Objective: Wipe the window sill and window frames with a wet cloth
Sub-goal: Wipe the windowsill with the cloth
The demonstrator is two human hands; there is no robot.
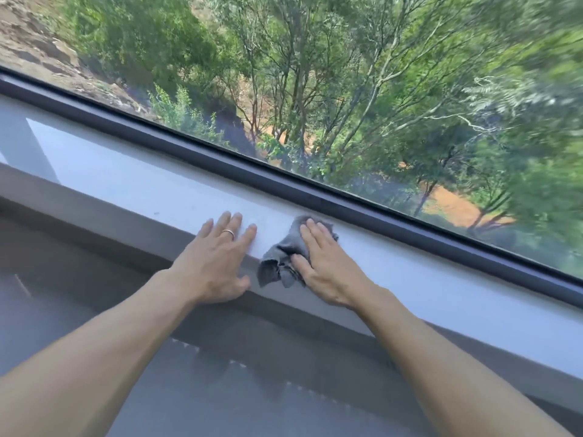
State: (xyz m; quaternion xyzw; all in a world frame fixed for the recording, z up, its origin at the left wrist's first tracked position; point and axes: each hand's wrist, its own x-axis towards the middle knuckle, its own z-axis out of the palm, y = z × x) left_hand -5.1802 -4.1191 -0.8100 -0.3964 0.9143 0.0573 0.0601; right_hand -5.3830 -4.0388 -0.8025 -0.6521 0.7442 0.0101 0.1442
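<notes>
While the grey cloth (pixel 285 257) is lying bunched on the pale window sill (pixel 142 181), close to the sill's front edge and a little short of the dark window frame (pixel 315 197), the right hand (pixel 325 266) is pressing down on it with straight fingers laid flat across its top. That hand is not gripping the cloth so much as pinning it: the fingers are reaching toward the frame and the thumb is lying against the crumpled part, which is spilling out to the hand's left and hanging slightly over the sill's front edge. Holding it flat like this is probably spreading pressure over a wider patch of sill, which suits wiping better than a pinch would.

Just beside the cloth, but not touching it, the left hand (pixel 217 263) is resting palm down on the sill with its 4 fingers spread wide and straight, holding nothing; a ring (pixel 228 233) is showing on 1 finger. It is likely bracing the person's weight while they are leaning forward over the ledge.

Behind the sill the frame is running as 1 long dark band beneath the glass, and trees (pixel 347 89) and bare earth are showing outside, blurred. Judging by the cloth's position, the sill is being wiped now, with the frame possibly yet to come.
</notes>
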